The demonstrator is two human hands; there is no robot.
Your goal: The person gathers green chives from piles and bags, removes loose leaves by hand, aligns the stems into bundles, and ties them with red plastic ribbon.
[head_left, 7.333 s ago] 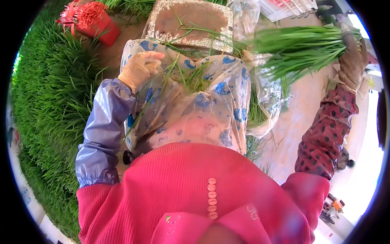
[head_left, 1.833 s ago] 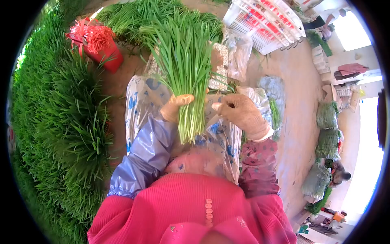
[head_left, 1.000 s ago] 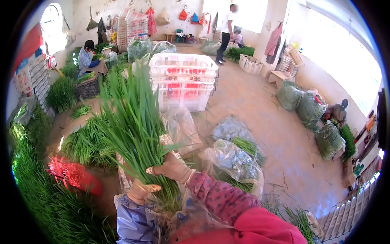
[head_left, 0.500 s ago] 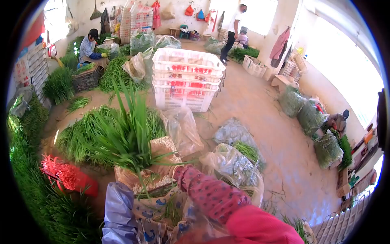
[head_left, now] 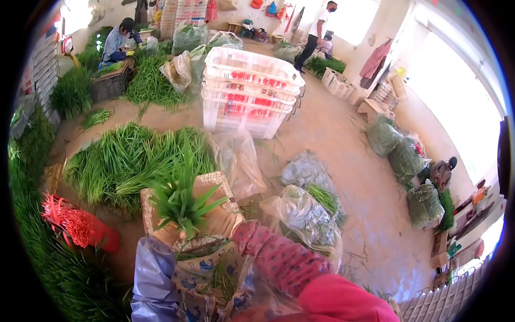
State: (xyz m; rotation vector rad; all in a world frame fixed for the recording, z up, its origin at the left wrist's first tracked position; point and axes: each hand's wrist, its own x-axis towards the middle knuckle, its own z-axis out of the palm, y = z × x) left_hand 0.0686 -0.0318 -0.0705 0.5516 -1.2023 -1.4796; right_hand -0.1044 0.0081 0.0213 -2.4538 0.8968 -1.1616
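Bunch of greens (head_left: 185,206): one, leaves up and splayed outward, upright over the speckled edge of the worktop (head_left: 221,181); its foot is hidden, so contact with the surface cannot be told. Left hand (head_left: 167,234): tan glove, lilac sleeve, at the bunch's left side, low down. Right hand (head_left: 221,223): tan glove, red spotted sleeve, at its right side, opposite the left. The bunch stands between the two; leaves cover the fingers, so how tightly either hand closes cannot be told. Lap cover (head_left: 196,276): blue print, loose stalks (head_left: 222,279) lying on it, in front of the worktop. Pile of greens (head_left: 139,161): on the floor, just beyond the worktop. Red container (head_left: 104,236): to the left, red ties (head_left: 68,221) at its mouth. Clear bag (head_left: 238,161): crumpled, beside the worktop's right corner. White crates (head_left: 249,104): stacked, behind the bag. Open bag (head_left: 303,214): to the right, greens inside. Seated person (head_left: 119,43): far left, beside a dark crate (head_left: 111,85).
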